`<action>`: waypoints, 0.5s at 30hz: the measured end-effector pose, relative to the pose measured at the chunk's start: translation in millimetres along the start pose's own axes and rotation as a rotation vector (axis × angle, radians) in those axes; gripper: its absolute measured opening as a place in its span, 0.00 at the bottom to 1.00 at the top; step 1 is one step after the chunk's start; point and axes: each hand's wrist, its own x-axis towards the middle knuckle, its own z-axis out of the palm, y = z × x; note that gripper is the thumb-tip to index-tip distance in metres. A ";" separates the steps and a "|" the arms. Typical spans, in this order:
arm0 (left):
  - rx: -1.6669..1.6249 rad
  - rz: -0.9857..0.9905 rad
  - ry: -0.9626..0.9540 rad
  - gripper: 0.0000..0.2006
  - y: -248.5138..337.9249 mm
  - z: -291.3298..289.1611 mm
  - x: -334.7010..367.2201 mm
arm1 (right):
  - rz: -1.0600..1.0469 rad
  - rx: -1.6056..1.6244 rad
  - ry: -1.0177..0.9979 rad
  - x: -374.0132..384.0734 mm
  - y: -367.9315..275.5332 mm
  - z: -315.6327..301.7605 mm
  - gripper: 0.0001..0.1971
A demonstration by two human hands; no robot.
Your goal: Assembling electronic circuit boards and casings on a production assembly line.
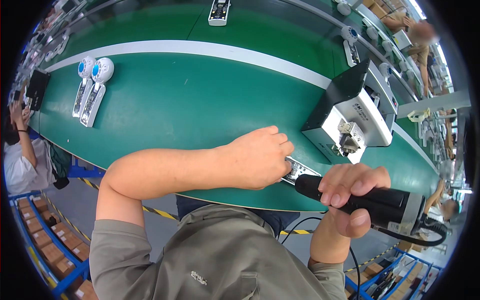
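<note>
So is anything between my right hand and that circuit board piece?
Only the black handheld tool that your right hand holds: its nose hides part of the circuit board piece, though whether they touch can't be told. Your left hand covers the piece's left end. Nothing else visible stands between.

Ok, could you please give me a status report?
Left hand closed over one end of white device. Right hand gripping black handheld tool, nose at device, contact unclear. Boxy machine just beyond right hand.
</note>
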 end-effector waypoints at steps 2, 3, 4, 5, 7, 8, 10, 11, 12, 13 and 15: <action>0.007 0.000 -0.005 0.11 -0.2 -1.2 -0.6 | -0.022 -0.067 -0.102 0.4 0.3 2.2 0.17; 0.015 -0.010 -0.003 0.11 -0.7 -0.5 -0.4 | -0.026 -0.060 -0.112 0.6 1.4 2.6 0.17; 0.021 0.000 0.028 0.08 -1.1 1.9 -0.5 | -0.028 -0.065 -0.114 0.4 2.4 3.0 0.17; 0.028 0.010 0.059 0.06 -1.5 4.9 -0.8 | -0.032 -0.071 -0.117 -0.1 3.3 3.4 0.17; 0.047 0.034 0.120 0.05 -1.2 8.9 -0.6 | -0.043 -0.083 -0.121 -1.6 4.0 4.1 0.17; 0.064 0.030 0.119 0.05 -1.8 8.2 -1.1 | -0.057 -0.075 -0.129 -2.2 5.2 5.3 0.17; 0.075 0.023 0.052 0.06 -1.3 5.6 1.0 | -0.060 -0.071 -0.055 -4.3 4.2 3.1 0.17; 0.081 0.025 0.019 0.07 -1.1 3.9 2.3 | -0.064 -0.072 -0.016 -5.8 2.1 0.8 0.17; 0.088 0.026 -0.014 0.09 -1.2 2.1 2.1 | -0.068 -0.072 0.024 -7.4 -0.6 -1.4 0.17; 0.112 0.021 -0.012 0.09 -1.7 0.9 0.8 | -0.098 -0.011 0.055 -6.6 -9.2 -4.4 0.17; 0.127 0.012 0.022 0.09 0.4 -0.9 -1.9 | -0.146 0.054 0.080 -7.8 -30.3 -14.1 0.17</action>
